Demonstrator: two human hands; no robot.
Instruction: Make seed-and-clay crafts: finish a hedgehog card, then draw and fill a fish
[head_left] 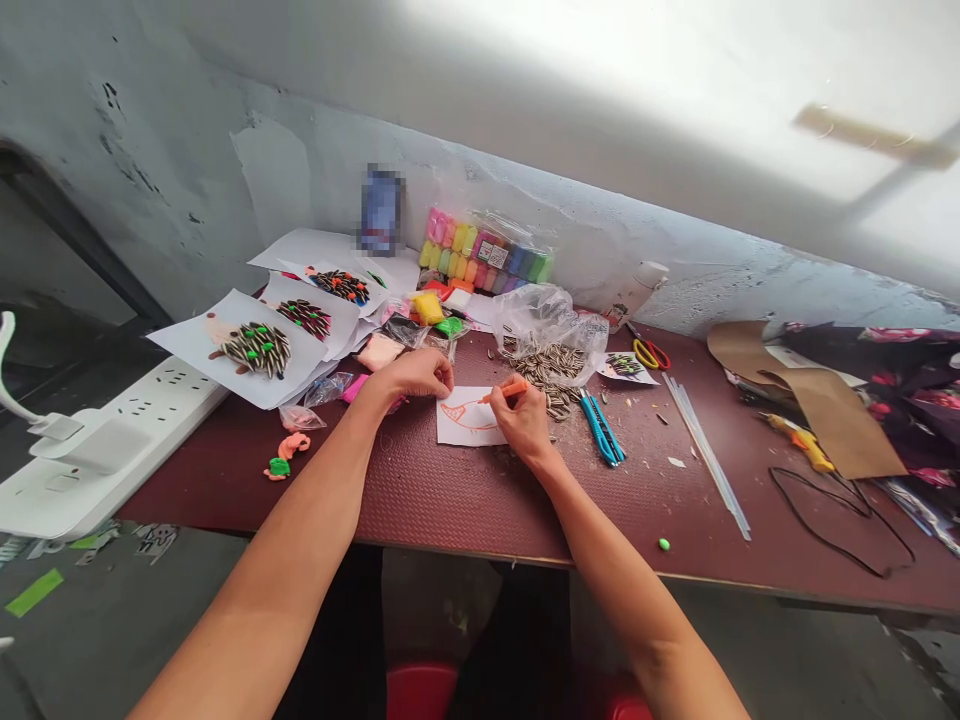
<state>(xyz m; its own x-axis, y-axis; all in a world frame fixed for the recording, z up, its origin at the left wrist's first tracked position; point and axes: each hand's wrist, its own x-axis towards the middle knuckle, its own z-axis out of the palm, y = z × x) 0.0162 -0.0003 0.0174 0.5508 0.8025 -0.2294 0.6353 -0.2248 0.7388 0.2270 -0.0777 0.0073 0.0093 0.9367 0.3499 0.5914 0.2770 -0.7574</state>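
Observation:
My right hand (525, 415) grips an orange marker (513, 390), its tip at a small white card (472, 435). Orange outlines and a scaly, hatched patch are drawn on the card, which lies flat on the table. At the card's upper left corner is my left hand (421, 375), fingers curled and closed; what they hold, if anything, is hidden. Just beyond my right hand spreads a pile of striped sunflower seeds (551, 365), partly under a clear plastic bag (551, 310). A teal utility knife (602, 430) lies to the right.
Seed-covered hedgehog pictures (256, 348) lie at left, near a white power strip (97, 440). Coloured clay packs (487, 255) lean on the wall. Scissors (651, 353), clear glue sticks (706, 455), a yellow glue gun (801, 442) and brown paper (844, 420) are at right.

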